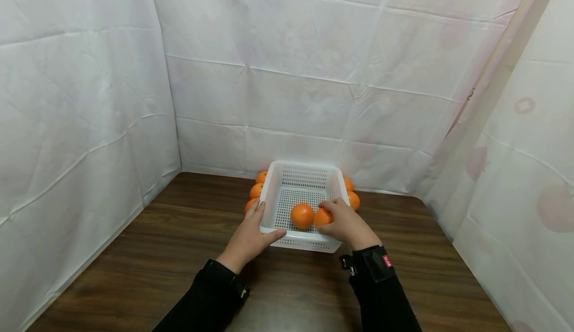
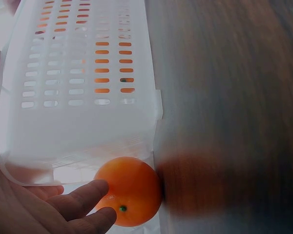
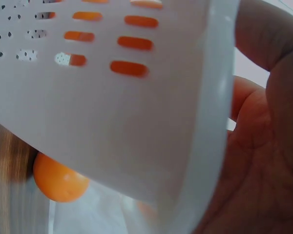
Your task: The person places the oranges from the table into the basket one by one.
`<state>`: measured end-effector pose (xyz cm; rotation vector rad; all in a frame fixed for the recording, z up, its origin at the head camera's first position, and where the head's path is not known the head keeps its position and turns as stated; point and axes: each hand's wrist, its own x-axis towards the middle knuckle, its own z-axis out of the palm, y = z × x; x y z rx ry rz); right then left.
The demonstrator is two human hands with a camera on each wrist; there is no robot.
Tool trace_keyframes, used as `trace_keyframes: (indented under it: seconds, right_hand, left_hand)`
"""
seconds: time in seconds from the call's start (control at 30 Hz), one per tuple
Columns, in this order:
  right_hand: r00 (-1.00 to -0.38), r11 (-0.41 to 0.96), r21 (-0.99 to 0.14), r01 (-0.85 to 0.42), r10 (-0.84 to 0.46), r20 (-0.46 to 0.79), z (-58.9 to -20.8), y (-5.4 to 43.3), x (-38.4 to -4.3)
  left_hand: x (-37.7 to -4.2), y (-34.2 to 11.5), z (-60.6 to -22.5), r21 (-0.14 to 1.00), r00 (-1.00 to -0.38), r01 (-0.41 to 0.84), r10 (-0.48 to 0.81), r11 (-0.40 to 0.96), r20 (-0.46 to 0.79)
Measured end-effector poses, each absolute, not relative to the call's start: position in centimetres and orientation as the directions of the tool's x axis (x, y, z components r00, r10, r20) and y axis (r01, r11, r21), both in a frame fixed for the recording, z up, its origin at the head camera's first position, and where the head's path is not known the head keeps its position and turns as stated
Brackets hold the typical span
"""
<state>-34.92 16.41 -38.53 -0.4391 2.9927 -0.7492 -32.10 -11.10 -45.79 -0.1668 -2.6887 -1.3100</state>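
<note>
A white perforated plastic basket [image 1: 307, 243] stands on the table in the head view. My left hand [image 1: 246, 240] holds its front left corner, thumb along the front rim and fingers outside the left wall. In the left wrist view, those fingertips [image 2: 95, 192] reach an orange [image 2: 132, 190] beside the basket. My right hand [image 1: 349, 226] reaches over the front right corner and grips an orange [image 1: 323, 217] inside the basket; its fingers partly cover the fruit. Another orange [image 1: 302, 216] lies on the basket floor just left of it.
Outside the left wall oranges [image 1: 256, 191] stand in a row. More oranges [image 1: 354, 201] sit along the right wall. The dark wooden table [image 1: 179, 252] ends at a white curtain [image 1: 296, 87] behind and at both sides.
</note>
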Motion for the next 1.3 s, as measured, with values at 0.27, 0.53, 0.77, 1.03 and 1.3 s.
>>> trace_keyframes:
  seconds: [0.27,0.53,0.77,1.03,1.3]
  right_hand:
    - [-0.959,0.845,-0.462,-0.269,-0.278,0.051,-39.2,16.1,-35.2]
    - [-0.961,0.853,-0.45,-0.266,-0.273,0.05,-39.8,15.7,-35.5]
    - [-0.949,0.859,-0.407,-0.311,-0.303,0.085,-40.3,15.0,-35.4]
    - [-0.95,0.877,-0.368,-0.309,-0.305,0.069,-40.6,14.4,-35.4]
    - [-0.948,0.875,-0.37,-0.311,-0.312,0.061,-40.5,14.2,-35.3]
  left_hand:
    - [-32.2,-11.1,-46.0,0.775,-0.983,0.164,0.035,0.61,0.18]
    - [-32.2,-11.1,-45.9,0.773,-0.983,0.165,0.036,0.612,0.181]
    - [-32.3,-11.1,-46.2,0.771,-0.984,0.161,0.036,0.616,0.177]
    - [-32.3,-11.1,-46.2,0.764,-0.986,0.148,0.033,0.628,0.164]
    - [-32.2,-11.1,-46.0,0.758,-0.985,0.155,0.038,0.634,0.17]
